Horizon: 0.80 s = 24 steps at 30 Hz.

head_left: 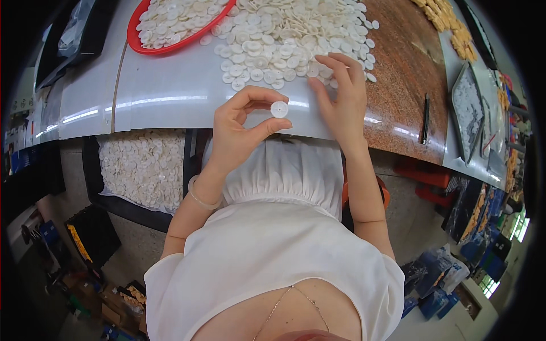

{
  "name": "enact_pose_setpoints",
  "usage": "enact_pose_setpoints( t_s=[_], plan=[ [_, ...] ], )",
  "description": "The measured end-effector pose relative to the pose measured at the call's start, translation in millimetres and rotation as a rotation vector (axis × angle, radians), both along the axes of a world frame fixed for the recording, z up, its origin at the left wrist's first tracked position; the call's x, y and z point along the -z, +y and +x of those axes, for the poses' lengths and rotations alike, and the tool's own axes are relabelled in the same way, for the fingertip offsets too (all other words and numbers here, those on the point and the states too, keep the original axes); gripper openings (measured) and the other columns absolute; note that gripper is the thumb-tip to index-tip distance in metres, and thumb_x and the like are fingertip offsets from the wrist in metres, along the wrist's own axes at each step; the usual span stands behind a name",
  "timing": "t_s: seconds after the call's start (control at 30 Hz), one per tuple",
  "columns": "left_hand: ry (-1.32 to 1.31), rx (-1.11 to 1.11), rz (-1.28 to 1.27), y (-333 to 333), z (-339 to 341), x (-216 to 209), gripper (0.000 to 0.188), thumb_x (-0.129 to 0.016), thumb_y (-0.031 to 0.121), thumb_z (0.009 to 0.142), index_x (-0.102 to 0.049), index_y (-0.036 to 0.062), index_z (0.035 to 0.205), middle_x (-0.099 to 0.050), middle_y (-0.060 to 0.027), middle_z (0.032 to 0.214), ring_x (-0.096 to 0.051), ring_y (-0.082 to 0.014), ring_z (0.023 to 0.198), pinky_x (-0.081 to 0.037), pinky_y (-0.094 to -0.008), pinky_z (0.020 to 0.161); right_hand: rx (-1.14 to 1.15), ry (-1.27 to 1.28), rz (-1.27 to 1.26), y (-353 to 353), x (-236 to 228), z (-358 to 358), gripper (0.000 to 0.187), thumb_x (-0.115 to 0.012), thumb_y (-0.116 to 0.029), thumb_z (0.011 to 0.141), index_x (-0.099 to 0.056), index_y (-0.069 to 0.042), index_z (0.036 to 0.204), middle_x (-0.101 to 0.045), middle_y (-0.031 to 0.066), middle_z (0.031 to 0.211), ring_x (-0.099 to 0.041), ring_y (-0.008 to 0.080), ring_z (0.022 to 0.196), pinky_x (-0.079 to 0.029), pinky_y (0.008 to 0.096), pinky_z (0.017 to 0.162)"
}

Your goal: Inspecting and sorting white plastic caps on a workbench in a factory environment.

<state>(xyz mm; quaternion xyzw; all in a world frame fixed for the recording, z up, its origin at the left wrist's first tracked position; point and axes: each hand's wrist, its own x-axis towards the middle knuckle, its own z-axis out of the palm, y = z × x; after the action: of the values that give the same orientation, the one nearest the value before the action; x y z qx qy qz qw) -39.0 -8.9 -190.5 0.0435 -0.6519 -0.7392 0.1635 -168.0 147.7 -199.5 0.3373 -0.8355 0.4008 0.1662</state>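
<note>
Between thumb and fingertips, my left hand (pixel 242 122) pinches one small round white plastic disc (pixel 279 109) with a raised centre. It is held up just over the table's front edge. My right hand (pixel 346 102) is at the near right edge of a large heap of similar white discs (pixel 284 34). Its thumb and fingers are apart, the fingertips over or against the outermost discs; whether they touch any is hard to see. Loose discs are scattered in front of the heap, between the two hands.
A red basin (pixel 149 51) of discs stands at the back left. Under the table edge, a black crate (pixel 94 187) holds more. At right, a black pen (pixel 425 119) lies on a brown board (pixel 398 85), with yellow-orange pieces (pixel 446 25) and a grey tray (pixel 467 113) beyond.
</note>
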Motion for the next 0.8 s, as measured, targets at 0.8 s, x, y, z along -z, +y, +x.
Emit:
enact_pose_setpoints(
  t_s=[0.8],
  plan=[
    [-0.194,0.211,0.538,10.7,-3.4,9.5,0.026,-0.058,0.020,0.097,-0.054,0.0059,0.119,-0.057,-0.0018,0.094,-0.049,-0.0059,0.070,-0.041,-0.0204,0.060,-0.305,-0.095,-0.205,7.5,-18.5,34.4,0.018,-0.076,0.000,0.073,-0.066,-0.008,0.086,-0.065,0.0020,0.087,-0.057,0.0157,0.082,-0.043,0.0284,0.072]
  ],
)
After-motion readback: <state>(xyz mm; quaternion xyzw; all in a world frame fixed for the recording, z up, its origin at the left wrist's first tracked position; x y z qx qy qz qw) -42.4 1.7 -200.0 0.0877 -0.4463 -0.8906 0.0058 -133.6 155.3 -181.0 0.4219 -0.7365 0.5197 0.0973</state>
